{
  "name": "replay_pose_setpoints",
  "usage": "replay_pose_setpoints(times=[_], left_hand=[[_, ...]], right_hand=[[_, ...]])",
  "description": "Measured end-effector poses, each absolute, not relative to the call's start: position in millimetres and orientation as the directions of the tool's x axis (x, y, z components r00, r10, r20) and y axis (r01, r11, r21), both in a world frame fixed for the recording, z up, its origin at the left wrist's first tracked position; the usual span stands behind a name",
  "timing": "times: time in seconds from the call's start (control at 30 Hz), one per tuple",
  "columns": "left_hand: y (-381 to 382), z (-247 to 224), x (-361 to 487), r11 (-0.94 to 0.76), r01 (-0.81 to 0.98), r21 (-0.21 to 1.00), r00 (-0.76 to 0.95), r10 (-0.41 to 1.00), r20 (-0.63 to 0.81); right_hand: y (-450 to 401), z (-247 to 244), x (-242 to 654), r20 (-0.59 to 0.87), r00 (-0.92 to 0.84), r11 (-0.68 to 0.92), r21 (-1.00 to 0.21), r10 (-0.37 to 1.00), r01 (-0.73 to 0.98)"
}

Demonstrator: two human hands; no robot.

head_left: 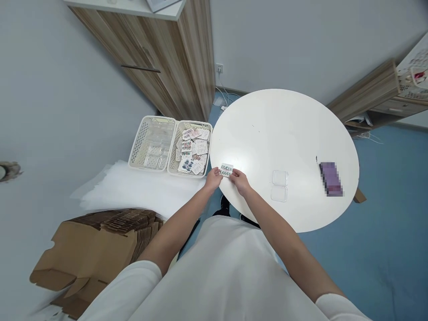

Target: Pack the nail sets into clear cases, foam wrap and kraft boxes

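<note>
Between my two hands is a small white card of press-on nails [226, 170], with rows of green and reddish nails facing up. My left hand [214, 178] pinches its left edge, and my right hand [239, 180] grips the right edge. The card is over the left edge of the round white table [284, 125]. An opened clear plastic case [280, 185] lies flat on the table, to the right of my right hand. Left of the table, a white basket [170, 167] holds many similar nail cards [199, 147], some face up and some showing printed text.
A second basket [135, 147] with clear plastic cases [157, 147] adjoins the first. White foam sheets [133, 189] and folded cardboard boxes [90, 249] lie nearer on the left. A blurred purple object [331, 179] rests on the table's right. A wooden cabinet [167, 58] stands behind.
</note>
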State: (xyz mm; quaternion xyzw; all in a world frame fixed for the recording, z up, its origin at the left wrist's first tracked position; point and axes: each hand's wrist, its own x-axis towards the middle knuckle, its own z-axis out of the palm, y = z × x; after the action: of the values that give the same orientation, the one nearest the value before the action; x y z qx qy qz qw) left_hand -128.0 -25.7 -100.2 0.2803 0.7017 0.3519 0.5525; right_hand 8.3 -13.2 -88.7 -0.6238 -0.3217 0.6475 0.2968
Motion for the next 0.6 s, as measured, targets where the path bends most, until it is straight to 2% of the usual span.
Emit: replay_pose_setpoints(times=[0.17,0.37,0.47,0.6], left_hand=[[-27.0,-96.6,-128.5,0.59,-0.008,0.807,-0.217,0.787,-0.577],[-33.4,-86.0,-122.3,0.593,0.067,0.802,-0.227,0.792,-0.566],[-36.6,-80.5,-109.1,0.564,0.115,0.818,-0.138,0.825,-0.549],[-42.1,-74.5,-79.2,0.474,0.143,0.869,0.076,0.87,-0.487]], right_hand=[[-10.6,-85.8,0.7,-0.667,0.002,-0.666,-0.744,0.745,-0.062],[-16.9,-79.3,23.7,-0.621,0.021,-0.619,-0.782,0.783,-0.071],[-25.6,-72.9,46.1,-0.581,0.023,-0.578,-0.812,0.813,-0.084],[-41.8,-64.6,80.7,-0.522,0.071,-0.519,-0.853,0.85,-0.057]])
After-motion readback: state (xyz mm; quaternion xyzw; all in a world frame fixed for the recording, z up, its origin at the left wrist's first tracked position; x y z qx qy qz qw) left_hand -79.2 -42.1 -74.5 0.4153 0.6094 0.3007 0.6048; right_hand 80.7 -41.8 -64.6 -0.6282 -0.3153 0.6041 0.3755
